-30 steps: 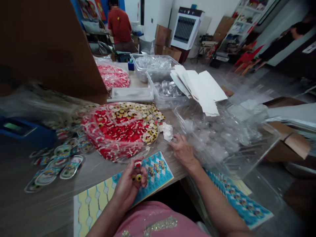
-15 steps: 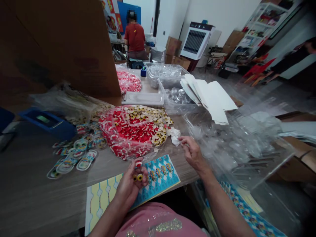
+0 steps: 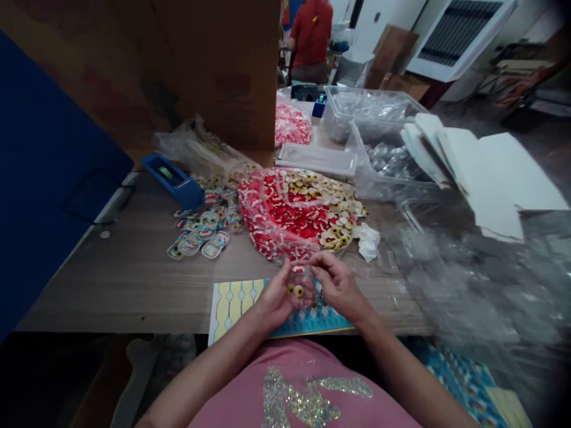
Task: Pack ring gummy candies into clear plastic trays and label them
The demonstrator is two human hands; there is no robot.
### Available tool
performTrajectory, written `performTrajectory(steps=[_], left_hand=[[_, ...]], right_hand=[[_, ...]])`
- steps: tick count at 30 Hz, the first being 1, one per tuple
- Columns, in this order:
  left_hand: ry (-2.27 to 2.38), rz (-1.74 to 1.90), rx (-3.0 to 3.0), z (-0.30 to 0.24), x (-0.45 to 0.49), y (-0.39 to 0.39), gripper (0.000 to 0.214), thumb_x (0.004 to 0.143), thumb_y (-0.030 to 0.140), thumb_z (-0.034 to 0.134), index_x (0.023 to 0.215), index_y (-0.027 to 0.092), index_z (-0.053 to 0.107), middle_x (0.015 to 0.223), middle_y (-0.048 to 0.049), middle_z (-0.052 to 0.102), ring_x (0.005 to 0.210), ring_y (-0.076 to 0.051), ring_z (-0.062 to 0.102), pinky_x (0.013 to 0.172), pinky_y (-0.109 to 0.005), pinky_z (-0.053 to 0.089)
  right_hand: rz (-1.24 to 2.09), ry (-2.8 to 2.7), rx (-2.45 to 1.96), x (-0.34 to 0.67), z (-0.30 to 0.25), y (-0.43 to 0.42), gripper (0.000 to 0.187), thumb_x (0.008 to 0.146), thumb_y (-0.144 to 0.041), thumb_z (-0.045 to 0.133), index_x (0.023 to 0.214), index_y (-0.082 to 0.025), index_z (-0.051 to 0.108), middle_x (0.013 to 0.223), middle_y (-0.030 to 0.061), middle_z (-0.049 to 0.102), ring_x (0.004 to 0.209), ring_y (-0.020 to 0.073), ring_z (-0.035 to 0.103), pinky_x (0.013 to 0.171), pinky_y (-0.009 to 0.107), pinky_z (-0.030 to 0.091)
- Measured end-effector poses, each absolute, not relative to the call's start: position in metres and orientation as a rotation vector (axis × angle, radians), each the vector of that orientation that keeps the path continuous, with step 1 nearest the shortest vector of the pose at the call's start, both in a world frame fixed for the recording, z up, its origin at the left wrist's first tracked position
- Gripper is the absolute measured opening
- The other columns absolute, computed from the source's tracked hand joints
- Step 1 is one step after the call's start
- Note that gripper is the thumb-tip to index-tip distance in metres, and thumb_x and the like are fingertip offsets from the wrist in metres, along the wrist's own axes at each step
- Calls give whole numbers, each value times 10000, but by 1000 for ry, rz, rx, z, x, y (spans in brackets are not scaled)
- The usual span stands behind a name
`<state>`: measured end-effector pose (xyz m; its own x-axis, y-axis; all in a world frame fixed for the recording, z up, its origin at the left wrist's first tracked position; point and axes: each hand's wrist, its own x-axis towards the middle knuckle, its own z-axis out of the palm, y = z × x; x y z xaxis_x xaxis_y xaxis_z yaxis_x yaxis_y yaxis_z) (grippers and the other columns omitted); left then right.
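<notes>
Eye candies pinched in left hand; right hand touching.

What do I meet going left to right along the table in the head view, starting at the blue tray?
Blue tray → small packed blister packs → red bag of candies → crumpled white tissue → white card sheets.

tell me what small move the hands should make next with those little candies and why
Probably slip the yellow eye candies into the small clear shell. The left hand pinches the candies, the right hand holds the shell right against them, above the printed card sheet.
</notes>
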<state>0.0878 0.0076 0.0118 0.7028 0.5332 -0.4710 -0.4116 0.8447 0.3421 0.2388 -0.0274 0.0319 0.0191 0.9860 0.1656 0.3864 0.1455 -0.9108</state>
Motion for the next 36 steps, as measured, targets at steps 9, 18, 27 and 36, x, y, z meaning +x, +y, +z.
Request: performTrajectory(steps=[9,18,27,36], left_hand=[[519,533,268,14,79,3,406,859,538,584,1037,176,627,775,-34,640,615,-154,621,504,-251,503],[609,453,680,18,66,5,343,747,347,758,1012,155,654,738,-67,686,617,-182,654,536,-252,467],[789,543,825,20,54,4,255,707,345,772,820,131,692,681,-82,714,579,-177,654,555,-265,487],[834,608,856,26,44,4,246,704,341,765,804,129,689,685,-87,725,509,-160,637,474,-239,460]], right_hand=[[369,-1830,-1337,226,14,-15,211,905,-94,416,899,-190,604,890,74,585,867,198,555,762,334,474],[702,-1669,-1411,226,20,-21,180,906,-199,505,1027,-229,633,902,49,638,848,185,592,773,328,477],[1334,-1027,-1244,227,18,-26,172,736,-283,740,852,-202,643,742,-26,617,658,110,564,624,235,462],[1345,-953,-1184,215,17,-25,356,748,-269,727,1088,-218,635,755,-16,657,627,107,578,581,235,458]])
